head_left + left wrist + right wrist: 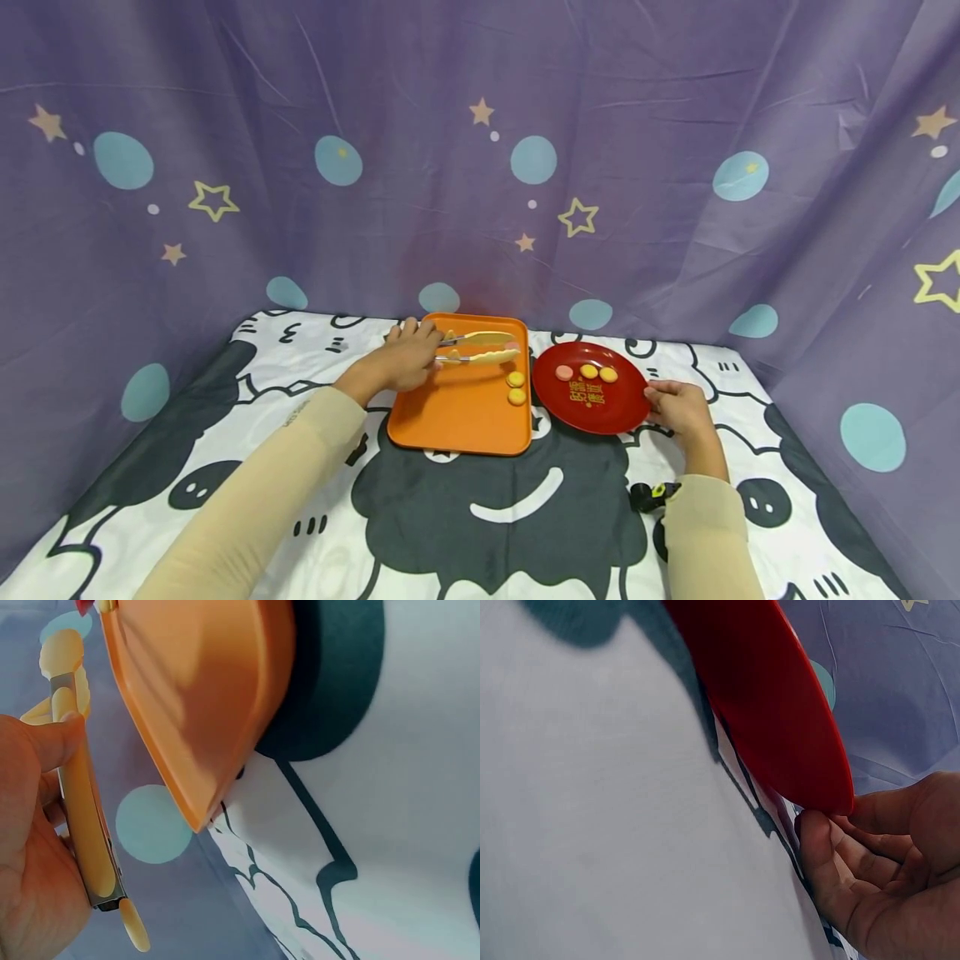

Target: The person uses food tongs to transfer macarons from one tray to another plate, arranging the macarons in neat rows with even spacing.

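My left hand holds kitchen tongs with pale yellow tips, over the orange tray. A small pink round cookie, like a macaron, shows between the tong tips at the tray's far right. Two yellow cookies lie near the tray's right edge. My right hand pinches the rim of a red plate between thumb and fingers, at its right side. On the plate sit a pink cookie and two yellow cookies in a row, above gold lettering.
Tray and plate stand side by side on a cloth with a black-and-white cartoon print. A purple curtain with stars and dots hangs behind the table. A small black object shows beside the right sleeve.
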`<state>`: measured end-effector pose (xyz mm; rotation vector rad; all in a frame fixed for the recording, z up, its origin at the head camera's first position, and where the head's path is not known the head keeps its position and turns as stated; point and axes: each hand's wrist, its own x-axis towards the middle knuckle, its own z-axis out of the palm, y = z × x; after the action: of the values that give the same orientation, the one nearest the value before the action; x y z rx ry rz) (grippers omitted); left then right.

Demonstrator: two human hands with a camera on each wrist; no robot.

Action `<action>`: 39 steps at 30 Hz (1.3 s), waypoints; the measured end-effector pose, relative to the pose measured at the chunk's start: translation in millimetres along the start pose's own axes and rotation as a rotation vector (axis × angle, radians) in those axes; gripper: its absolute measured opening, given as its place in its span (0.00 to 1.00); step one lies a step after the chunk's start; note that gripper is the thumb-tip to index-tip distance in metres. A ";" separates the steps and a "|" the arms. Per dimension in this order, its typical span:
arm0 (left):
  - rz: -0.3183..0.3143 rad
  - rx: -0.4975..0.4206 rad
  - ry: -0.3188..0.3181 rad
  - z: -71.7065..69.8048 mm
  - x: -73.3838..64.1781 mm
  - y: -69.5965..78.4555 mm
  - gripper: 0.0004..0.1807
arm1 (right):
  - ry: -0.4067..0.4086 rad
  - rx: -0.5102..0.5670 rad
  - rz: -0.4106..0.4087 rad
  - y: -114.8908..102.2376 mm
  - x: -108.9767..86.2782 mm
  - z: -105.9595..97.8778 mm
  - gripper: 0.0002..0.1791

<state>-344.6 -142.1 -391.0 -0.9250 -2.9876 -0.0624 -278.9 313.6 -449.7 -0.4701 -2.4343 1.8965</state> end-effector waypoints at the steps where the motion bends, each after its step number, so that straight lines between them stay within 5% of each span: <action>1: 0.007 0.002 0.005 -0.3 0.0 1.1 0.26 | -0.002 0.002 -0.001 0.4 -0.1 -0.4 0.22; 28: 0.111 0.016 -0.002 0.6 11.6 45.0 0.27 | -0.006 -0.006 -0.011 -0.1 -1.3 -0.4 0.21; 39: 0.142 0.107 -0.024 9.4 21.2 62.8 0.26 | -0.013 0.040 -0.014 -1.2 -1.8 -0.1 0.20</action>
<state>-326.6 -77.9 -397.7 -1.1285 -2.9033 0.1096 -277.4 313.0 -448.2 -0.4397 -2.3963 1.9449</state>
